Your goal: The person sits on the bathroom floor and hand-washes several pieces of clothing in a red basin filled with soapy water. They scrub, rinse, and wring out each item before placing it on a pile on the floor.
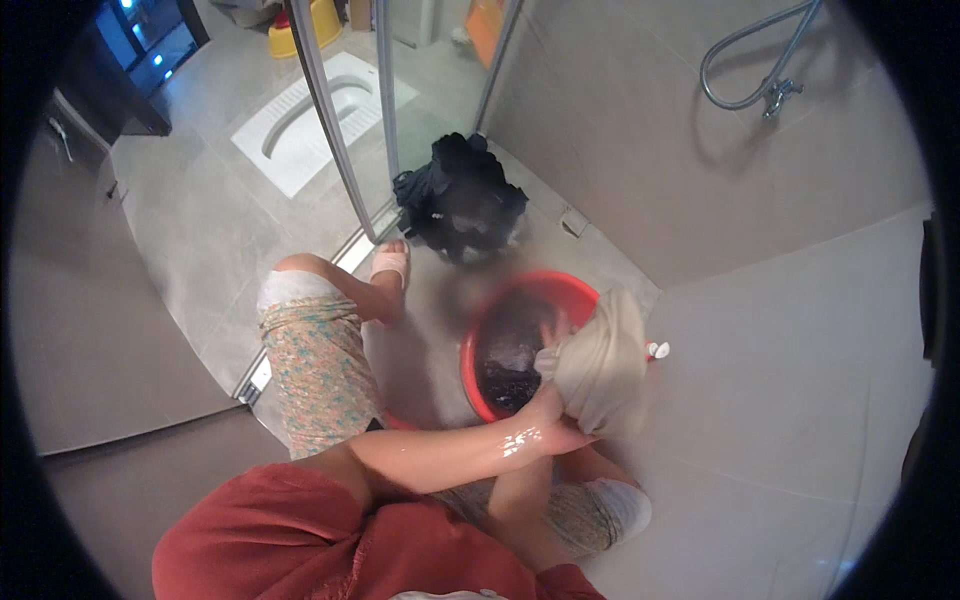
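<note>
My left hand (564,436) grips the lower edge of a beige cloth garment (604,364), bunched and hanging over the right side of a red plastic basin (471,375). The left forearm is wet and crosses over my right forearm. My right hand is largely hidden behind the left wrist and the cloth, so its grip does not show. Blurred fingers (553,330) show over the basin beside the cloth; whose hand they belong to is unclear. Dark water (510,360) with some froth fills the basin, and cloth under its surface cannot be made out.
A heap of dark wet clothes (469,199) lies by the glass shower door frame (337,127). Beyond are a squat toilet (307,124) and a yellow plastic stool (322,30). A white-capped item (658,350) stands right of the basin. A shower hose (720,94) hangs on the wall.
</note>
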### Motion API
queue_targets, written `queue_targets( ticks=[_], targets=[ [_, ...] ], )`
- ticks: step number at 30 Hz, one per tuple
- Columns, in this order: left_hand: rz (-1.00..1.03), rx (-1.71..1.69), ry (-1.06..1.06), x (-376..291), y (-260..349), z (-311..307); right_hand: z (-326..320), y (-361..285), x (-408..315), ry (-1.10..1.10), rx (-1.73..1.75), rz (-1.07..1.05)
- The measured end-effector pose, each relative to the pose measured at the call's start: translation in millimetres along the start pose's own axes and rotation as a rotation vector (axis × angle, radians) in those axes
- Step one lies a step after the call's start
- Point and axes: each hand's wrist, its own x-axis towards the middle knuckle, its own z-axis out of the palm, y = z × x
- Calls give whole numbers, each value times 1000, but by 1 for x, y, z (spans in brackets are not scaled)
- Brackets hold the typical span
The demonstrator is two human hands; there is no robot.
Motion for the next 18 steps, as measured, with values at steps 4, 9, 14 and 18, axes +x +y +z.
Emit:
queue_targets(
  ticks=[4, 9, 14, 18],
  targets=[
    [-74, 43, -28, -16, 29, -23, -25, -23, 11, 6, -36, -13],
    [216, 1047, 80, -2, 61, -55, -51, -61, 36, -32, -163, 28],
    [133, 2458, 343, 2, 55, -9, -55, -101, 61, -72, -339, 34],
    [82, 2804, 230, 19, 60, -20, -46, -111, 83, -24, -655, -33]
  ],
)
